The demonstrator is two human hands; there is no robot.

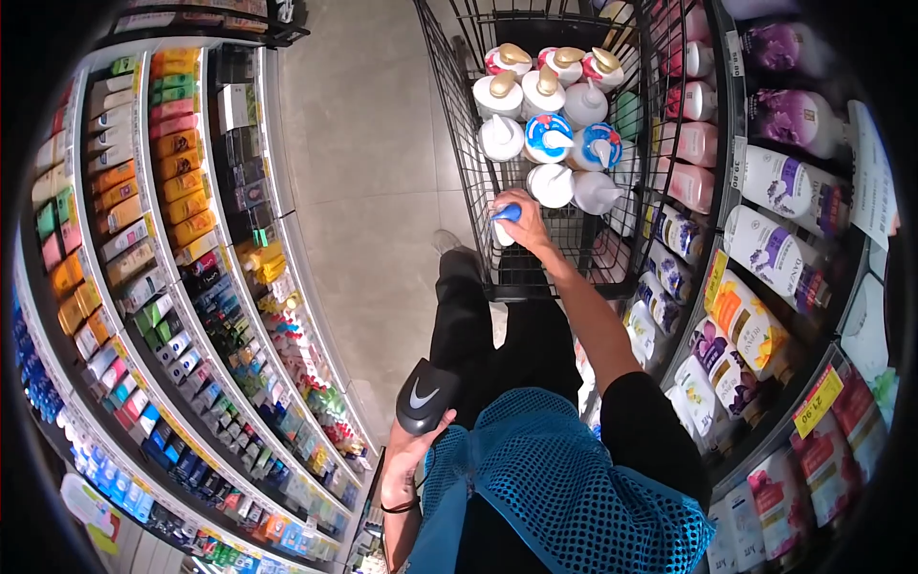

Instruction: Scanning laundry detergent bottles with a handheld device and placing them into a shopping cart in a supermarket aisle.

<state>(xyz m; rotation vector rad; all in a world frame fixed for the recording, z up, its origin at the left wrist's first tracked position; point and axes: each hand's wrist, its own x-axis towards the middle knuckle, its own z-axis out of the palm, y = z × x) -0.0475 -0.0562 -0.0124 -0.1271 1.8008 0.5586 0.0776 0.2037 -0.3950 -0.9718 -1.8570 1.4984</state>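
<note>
My right hand (527, 221) reaches into a black wire shopping cart (566, 290) and grips a white bottle (504, 234) with a blue pump top, at the cart's near left corner. Beyond it stand several white pump bottles, some with gold pumps, such as this one (543, 92), and two with blue-and-white tops, one of them a pump bottle (549, 138). Low at centre, my left hand (419, 441) holds a dark handheld device (424, 397) with a pale curved mark, probably a scanner. Its lower part is hidden by the hand.
Shelves of tubes and small packs (188, 186) curve along the left. On the right, close beside the cart, shelves hold large bottles (771, 252) and price tags (817, 398). A tiled floor (358, 143) runs between the left shelves and the cart.
</note>
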